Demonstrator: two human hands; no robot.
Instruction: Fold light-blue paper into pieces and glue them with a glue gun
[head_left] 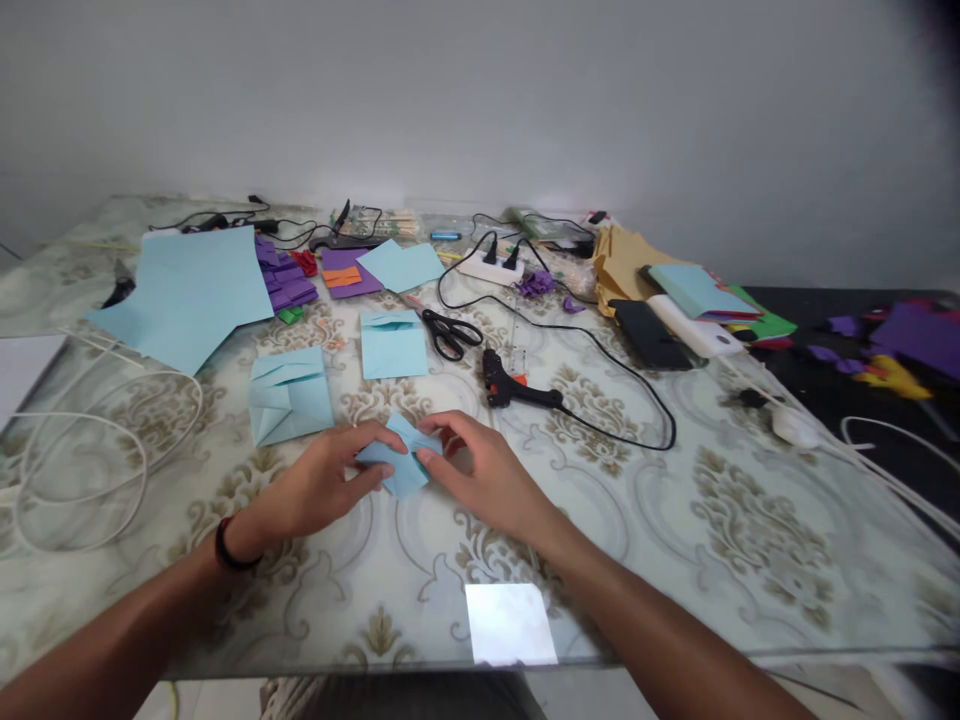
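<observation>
A small piece of folded light-blue paper (405, 476) is held between my two hands, low over the patterned table. My left hand (330, 478) pinches its left side with thumb and fingers. From the other side my right hand (476, 465) grips the right edge, its thumb on the upper face; some fingers are hidden. Just beyond my left hand lies a creased blue paper square (291, 395). Another folded blue square (393, 345) rests farther back, beside black-handled scissors (451, 334). Past my right hand, a black glue gun (517, 382) lies on its side.
A large cut blue sheet (199, 290) and purple folded strips (285, 278) lie back left. A white power strip (491, 266) feeds the glue gun's black cord, which loops right. A dark phone (651, 334) and white power bank (694, 326) sit right. White cable (82, 545) coils left.
</observation>
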